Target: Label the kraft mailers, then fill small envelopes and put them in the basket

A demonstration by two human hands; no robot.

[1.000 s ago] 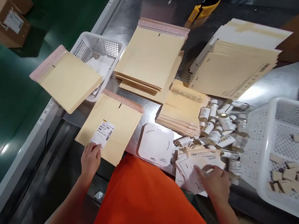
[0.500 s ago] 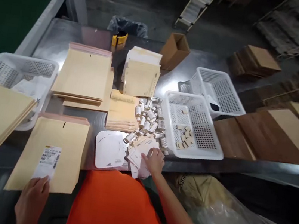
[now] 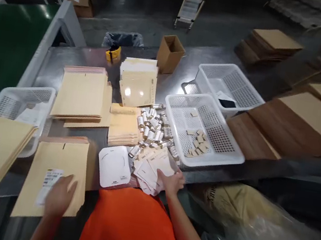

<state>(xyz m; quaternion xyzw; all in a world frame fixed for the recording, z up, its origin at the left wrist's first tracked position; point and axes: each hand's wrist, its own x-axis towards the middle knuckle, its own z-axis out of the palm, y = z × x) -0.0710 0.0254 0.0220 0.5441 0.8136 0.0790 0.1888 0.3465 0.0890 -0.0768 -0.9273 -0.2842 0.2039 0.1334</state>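
My left hand (image 3: 59,195) lies flat and slightly blurred over a padded envelope (image 3: 76,159), fingers stretched and thumb apart. It partly covers the white printed label (image 3: 49,183) on that envelope, which tops a stack. At the bench edge, my right hand (image 3: 172,182) grips the right side of a fanned bunch of paper slips (image 3: 152,169), its thumb across them. Small labelled bottles (image 3: 151,128) lie heaped just beyond the slips. Left of the slips sits a white label printer or scale-like flat device (image 3: 114,167) with rounded corners.
More padded envelopes (image 3: 81,93) are stacked behind, with smaller yellow ones (image 3: 125,124) and upright ones (image 3: 138,86). White baskets (image 3: 174,128) stand right, one holding small tan pieces (image 3: 199,144). Another basket (image 3: 49,98) is left. Flattened cartons (image 3: 299,126) line the right side.
My left hand has moved up and right from the label's lower edge onto the envelope. My right hand has shifted to the right edge of the slips. The view has tilted upward.
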